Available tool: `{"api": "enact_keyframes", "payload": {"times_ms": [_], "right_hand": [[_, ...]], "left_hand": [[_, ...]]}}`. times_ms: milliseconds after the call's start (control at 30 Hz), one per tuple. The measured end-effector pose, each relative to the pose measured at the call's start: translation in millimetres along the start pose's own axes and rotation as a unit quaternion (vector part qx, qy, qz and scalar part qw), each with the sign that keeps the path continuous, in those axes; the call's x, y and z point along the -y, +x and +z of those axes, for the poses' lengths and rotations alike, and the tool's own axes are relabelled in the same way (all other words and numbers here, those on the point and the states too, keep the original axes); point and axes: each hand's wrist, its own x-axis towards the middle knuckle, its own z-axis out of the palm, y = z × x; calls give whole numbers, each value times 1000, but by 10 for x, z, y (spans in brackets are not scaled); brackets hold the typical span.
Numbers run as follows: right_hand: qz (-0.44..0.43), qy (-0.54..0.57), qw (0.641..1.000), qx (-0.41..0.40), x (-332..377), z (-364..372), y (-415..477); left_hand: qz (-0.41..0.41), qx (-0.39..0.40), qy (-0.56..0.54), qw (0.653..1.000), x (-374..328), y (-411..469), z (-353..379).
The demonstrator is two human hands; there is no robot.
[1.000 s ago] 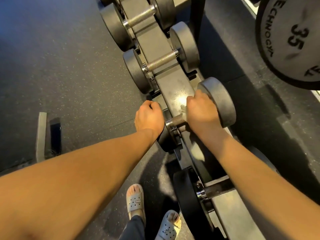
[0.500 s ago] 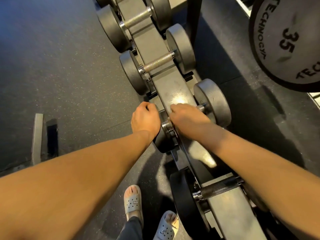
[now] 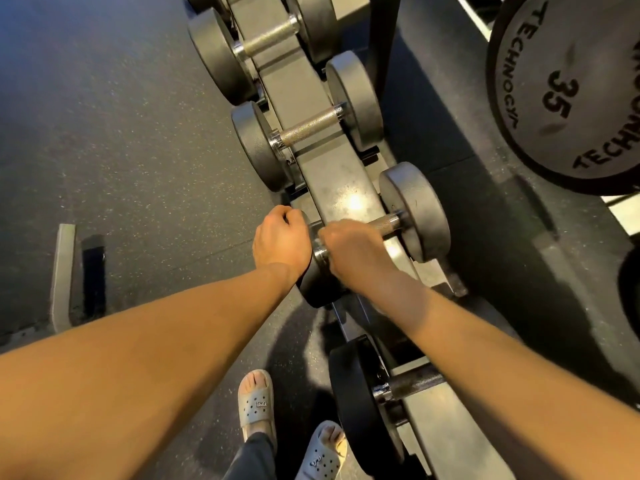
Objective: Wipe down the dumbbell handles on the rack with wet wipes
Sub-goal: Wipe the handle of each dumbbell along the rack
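The right hand [image 3: 349, 251] has its grip closed round the dumbbell handle [image 3: 386, 221], fingers curled over the bar at its near end, knuckles up, forearm coming in from the lower right. The left hand [image 3: 280, 240] holds the same dumbbell [image 3: 415, 209] by its near head, fingers hooked over the top rim of the disc, forearm stretched straight from the lower left. The stretch of handle showing past the right hand is bright knurled metal; the heads are thick round discs, dull dark grey and matte. The dumbbell lies crosswise in its cradle on the rack [image 3: 332, 174], a sloping grey metal beam with a glare spot just beyond the hands. Farther up the rack sits a second dumbbell [image 3: 308, 131], its knurled bar bare; a larger dumbbell [image 3: 353, 393] with a darker bar lies nearer the person. At the upper right hangs a big dark weight plate [image 3: 568, 91] marked 35. The floor [image 3: 121, 150] is dark speckled rubber, and grey perforated sandals [image 3: 256, 403] show at the bottom edge
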Motion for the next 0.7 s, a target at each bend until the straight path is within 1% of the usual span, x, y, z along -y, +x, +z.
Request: {"api": "enact_keyframes", "payload": {"times_ms": [33,67,100,133,200,267,300,367,400,433,500,533,567,600,633,700], "right_hand": [[-31,46,998,-6,20,54,-53],[-46,62,997,-20,-11,43,-68],[-56,38,997,-34,-89,30,-47],[-54,-7,998,-25,-177,25,-15],[-27,-73,997,1,-349,-15,30],[18,-115,993,-38,-416,7,-5],[51,-112,989,-79,-389,42,-55],[101,-61,980,-158,-226,88,-179],[116,-12,978,-173,-118,86,-219],[113,50,979,-162,-14,81,-239],[94,149,978,-109,169,80,-243],[93,189,973,-97,202,64,-244],[103,238,960,-102,197,62,-249],[119,279,946,-119,171,29,-268],[131,297,933,-158,123,-24,-284],[141,269,916,-263,-45,-186,-310]], "left_hand": [[2,-1,2,1000,3,1,2],[5,-1,1,1000,3,-1,4],[6,0,-1,1000,3,-6,3],[6,1,-3,1000,0,-12,-1],[6,3,-3,1000,-7,-13,-7],[5,3,-3,1000,-5,-17,-14],[6,2,-4,1000,0,-11,-12],[10,0,-4,1000,7,-6,-7],[12,-2,-3,1000,10,-7,-2],[12,-4,-1,1000,10,-10,5],[12,-9,6,1000,19,-2,19],[13,-11,8,1000,19,3,20],[11,-11,7,1000,25,7,22],[11,-11,6,1000,22,6,21],[9,-8,6,1000,21,8,20],[7,6,16,1000,12,9,6]]}}
